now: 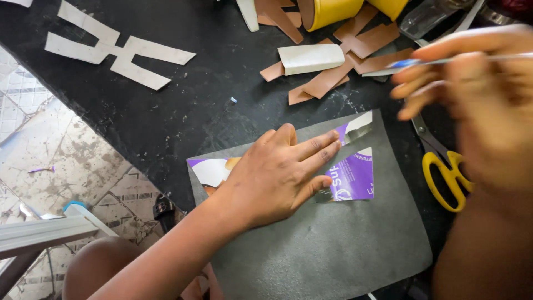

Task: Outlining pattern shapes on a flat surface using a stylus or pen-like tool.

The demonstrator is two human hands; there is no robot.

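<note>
1. Grey sheet material [338, 244], possibly foam or felt, is lying on the black worktable [183, 111]; its near corner is running out of view at the bottom edge.
2. Left hand [275, 175] is pressing flat on a purple-and-white printed card template [352, 175], fingers extended and close together; the palm is hiding the template's middle.
3. Right hand [472, 94] is hovering above the sheet's far right corner, blurred, fingertips pinching a thin pen-like tool [444, 61] with a blue section; its tip is hard to make out.
4. Yellow-handled scissors [447, 175] are lying beside the sheet, blades partly hidden under the right hand.
5. Brown leather strips [327, 78] and a white paper pattern [119, 53] are lying well apart at the table's far side; yellow containers [333, 11] are being cut off by the top edge.
</note>
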